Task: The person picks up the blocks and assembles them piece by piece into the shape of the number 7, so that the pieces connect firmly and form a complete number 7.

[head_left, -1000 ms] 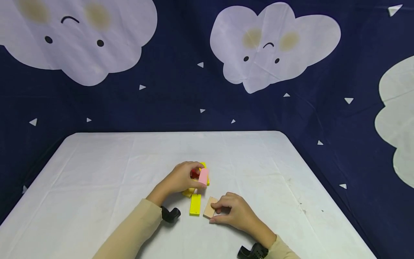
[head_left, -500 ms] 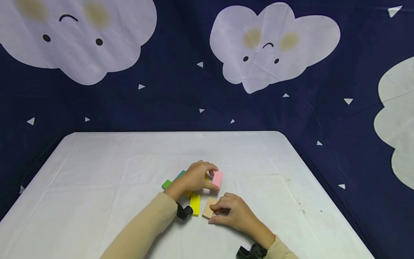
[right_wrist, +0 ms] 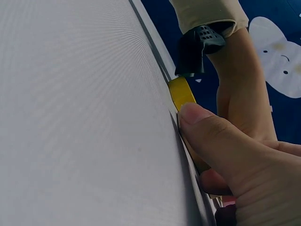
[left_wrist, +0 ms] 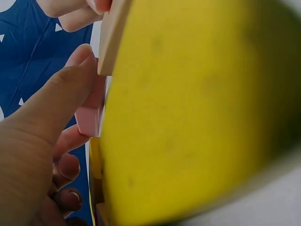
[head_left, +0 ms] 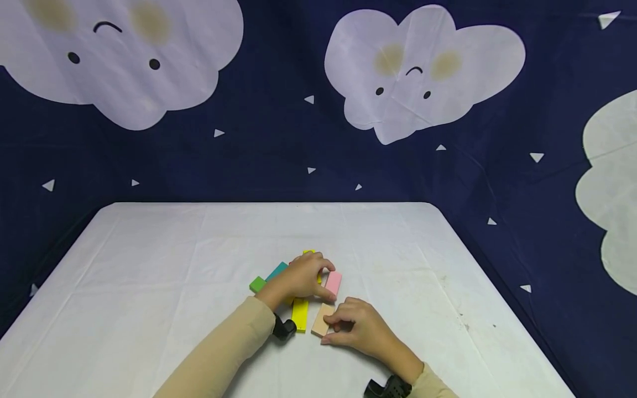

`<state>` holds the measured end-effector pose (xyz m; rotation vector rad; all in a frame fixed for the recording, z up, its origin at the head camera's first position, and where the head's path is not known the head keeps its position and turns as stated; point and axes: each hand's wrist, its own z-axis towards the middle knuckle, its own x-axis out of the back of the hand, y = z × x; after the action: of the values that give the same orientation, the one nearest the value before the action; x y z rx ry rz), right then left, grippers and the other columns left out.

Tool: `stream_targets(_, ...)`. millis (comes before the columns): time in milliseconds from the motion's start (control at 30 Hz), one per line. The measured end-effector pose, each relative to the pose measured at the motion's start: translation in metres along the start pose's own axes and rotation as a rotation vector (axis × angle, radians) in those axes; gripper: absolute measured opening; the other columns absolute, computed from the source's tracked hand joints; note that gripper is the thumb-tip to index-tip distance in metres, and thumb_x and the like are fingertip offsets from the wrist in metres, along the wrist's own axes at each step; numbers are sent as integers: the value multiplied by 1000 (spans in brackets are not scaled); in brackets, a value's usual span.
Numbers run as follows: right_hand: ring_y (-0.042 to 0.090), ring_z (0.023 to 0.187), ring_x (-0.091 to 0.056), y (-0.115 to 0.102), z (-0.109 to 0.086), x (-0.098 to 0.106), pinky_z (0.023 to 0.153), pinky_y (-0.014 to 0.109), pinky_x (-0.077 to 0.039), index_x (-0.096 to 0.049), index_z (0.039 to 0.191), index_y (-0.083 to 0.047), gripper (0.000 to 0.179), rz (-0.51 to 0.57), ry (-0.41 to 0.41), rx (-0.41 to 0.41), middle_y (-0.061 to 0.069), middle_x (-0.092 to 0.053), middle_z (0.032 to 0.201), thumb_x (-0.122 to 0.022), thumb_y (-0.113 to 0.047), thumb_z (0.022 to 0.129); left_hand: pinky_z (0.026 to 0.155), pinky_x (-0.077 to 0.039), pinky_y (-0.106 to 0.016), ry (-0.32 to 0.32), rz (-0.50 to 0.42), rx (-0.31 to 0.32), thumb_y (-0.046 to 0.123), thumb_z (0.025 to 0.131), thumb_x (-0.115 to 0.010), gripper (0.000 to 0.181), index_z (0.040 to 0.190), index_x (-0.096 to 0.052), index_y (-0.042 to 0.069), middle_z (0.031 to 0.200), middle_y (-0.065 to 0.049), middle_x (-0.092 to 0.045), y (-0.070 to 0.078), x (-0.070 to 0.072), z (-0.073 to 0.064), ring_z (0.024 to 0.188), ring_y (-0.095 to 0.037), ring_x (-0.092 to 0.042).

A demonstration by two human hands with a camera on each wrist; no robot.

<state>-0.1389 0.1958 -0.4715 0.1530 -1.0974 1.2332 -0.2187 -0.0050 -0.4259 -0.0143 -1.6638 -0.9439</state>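
My left hand (head_left: 297, 277) pinches a pink block (head_left: 334, 283) between thumb and fingers, low over the white table. In the left wrist view the thumb lies along that pink block (left_wrist: 88, 120). Just nearer to me, my right hand (head_left: 365, 327) grips a tan wooden block (head_left: 320, 321) by its right side, fingertips on it. The tan block lies flat, its far end close to the pink one. Left of it lies a yellow block (head_left: 300, 316), which fills much of the left wrist view and also appears as a yellow end (right_wrist: 181, 92) in the right wrist view.
Beyond and left of my left hand lie a teal block (head_left: 276, 271), a green block (head_left: 256, 284) and another yellow block (head_left: 309, 251), partly hidden by the hand. The white table (head_left: 149, 287) meets a dark blue cloth (head_left: 269, 160) with clouds at its far edge.
My left hand has carried the pink block right and then lowered it toward me, near the tan block's far end. The teal and green blocks have come into sight. My right hand has stayed put.
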Motion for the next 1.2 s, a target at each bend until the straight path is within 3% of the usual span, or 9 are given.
stream_targets(267,-2,67,-48,0,0,0,70,7,-37,-76,91,-21,24,-18,-1,3,-14,-63,71,-86,-36,76,91,-45,-35,-22,12,0,53,68,-87,66,121,-68,19,102,3,-60,-1,1,-1,95,-13,-53)
stream_targets(700,-2,67,-49,0,1,1,71,8,-38,-75,90,-22,23,-24,7,5,-14,-62,71,-86,-36,76,90,-39,-34,-42,-3,-14,53,72,-85,61,121,-70,19,99,5,-60,-7,2,-5,93,-13,-51)
stream_targets(867,-3,66,-48,1,0,0,70,8,-38,-75,90,-23,22,-33,4,-1,-14,-61,71,-85,-37,76,105,-37,-43,-48,-21,4,53,73,-83,61,123,-70,21,107,3,-61,-7,3,-8,107,-18,-54)
stream_targets(967,-3,66,-48,1,0,0,70,9,-38,-75,89,-23,22,-34,4,-5,-15,-62,71,-85,-37,76,104,-37,-40,-49,-23,22,54,73,-83,60,123,-70,23,105,4,-61,-7,4,-10,105,-17,-52)
stream_targets(1067,-3,67,-49,1,-1,-1,69,9,-39,-75,89,-23,22,-32,4,-14,-15,-61,71,-85,-38,76,92,-37,-35,-50,-20,22,54,72,-83,59,122,-71,24,97,6,-58,-7,3,-10,94,-14,-47)
stream_targets(1200,-3,67,-48,0,-1,-1,68,10,-39,-75,89,-24,22,-30,3,-28,-16,-60,70,-85,-39,76,88,-37,-33,-51,-17,8,53,73,-83,58,122,-71,24,93,7,-57,-8,2,-9,88,-13,-46)
